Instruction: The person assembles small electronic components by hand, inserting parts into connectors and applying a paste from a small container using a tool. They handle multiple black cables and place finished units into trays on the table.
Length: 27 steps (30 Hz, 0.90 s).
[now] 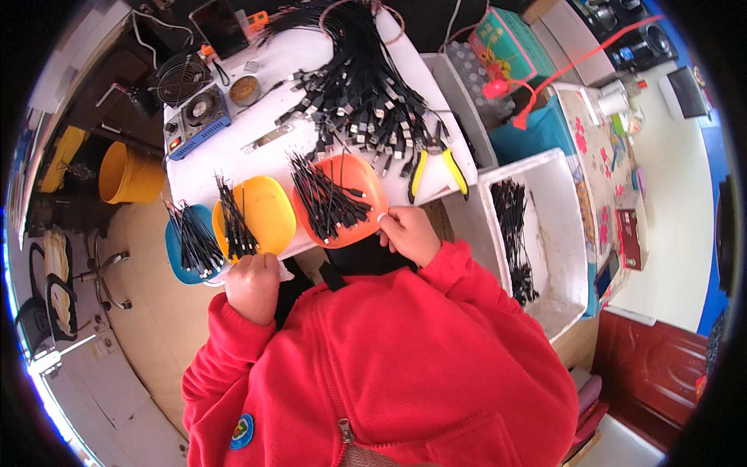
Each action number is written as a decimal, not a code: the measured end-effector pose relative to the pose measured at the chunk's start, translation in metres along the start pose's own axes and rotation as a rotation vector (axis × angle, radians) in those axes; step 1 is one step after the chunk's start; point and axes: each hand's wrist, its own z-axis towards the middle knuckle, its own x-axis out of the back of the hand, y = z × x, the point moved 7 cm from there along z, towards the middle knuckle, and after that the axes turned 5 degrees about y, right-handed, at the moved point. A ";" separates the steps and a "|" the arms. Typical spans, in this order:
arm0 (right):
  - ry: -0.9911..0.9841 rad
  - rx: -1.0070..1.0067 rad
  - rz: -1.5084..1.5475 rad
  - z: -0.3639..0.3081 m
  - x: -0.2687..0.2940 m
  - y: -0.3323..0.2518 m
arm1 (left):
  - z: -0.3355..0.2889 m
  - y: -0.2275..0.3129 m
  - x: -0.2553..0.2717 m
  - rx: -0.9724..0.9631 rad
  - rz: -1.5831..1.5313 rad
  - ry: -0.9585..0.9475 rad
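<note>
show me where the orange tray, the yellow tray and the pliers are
Orange tray [370, 180]: head view, on the bare inside toward its upper right.
Yellow tray [271, 214]: head view, on the bare inside, right of the cables.
Pliers [418, 176]: head view, on the left yellow handle.

Legible text: none | round blue badge [242, 432] on red fleece jacket [389, 350]: multicoloured emblem, lettering too small | blue-cased device [200, 121] on white table [233, 159]: front-panel markings too small | green-and-pink box [506, 48]: print unclear | dark red box [630, 231]: print unclear
</note>
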 end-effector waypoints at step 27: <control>0.269 -0.027 -1.226 0.372 0.048 -0.141 | -0.012 -0.057 0.015 0.312 -0.719 0.154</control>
